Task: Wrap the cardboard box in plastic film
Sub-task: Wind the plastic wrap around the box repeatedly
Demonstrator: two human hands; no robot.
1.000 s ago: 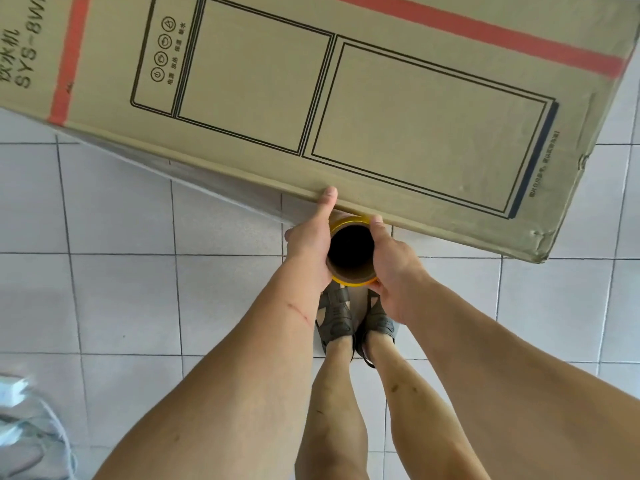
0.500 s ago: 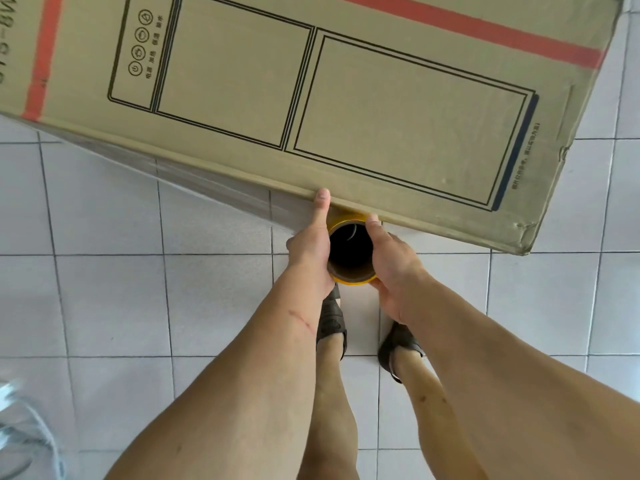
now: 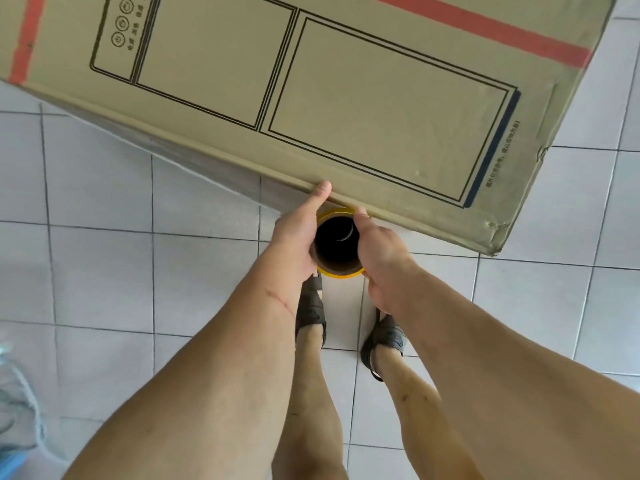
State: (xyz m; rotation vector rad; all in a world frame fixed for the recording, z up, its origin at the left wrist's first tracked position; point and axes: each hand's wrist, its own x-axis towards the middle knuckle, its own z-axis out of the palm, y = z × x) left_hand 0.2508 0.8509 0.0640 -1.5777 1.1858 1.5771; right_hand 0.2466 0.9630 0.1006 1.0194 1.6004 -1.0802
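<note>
A large cardboard box [image 3: 311, 98] with black line drawings and red tape stripes fills the upper part of the head view, lying tilted on the tiled floor. Just below its near edge I hold a plastic film roll [image 3: 337, 271] upright, seen from above as a yellow-rimmed tube with a dark core. My left hand [image 3: 298, 233] grips its left side, thumb up against the box edge. My right hand [image 3: 381, 258] grips its right side. Clear film [image 3: 214, 168] stretches leftward from the roll along the box's near side.
White floor tiles [image 3: 104, 271] surround the box. My feet in dark sandals [image 3: 310, 310] stand under the roll. A pale blue bundle with cords [image 3: 14, 410] lies at the lower left edge.
The view has shifted along the box toward its right end. My feet have stepped apart, the right foot moving right. Both hands keep the same hold on the roll.
</note>
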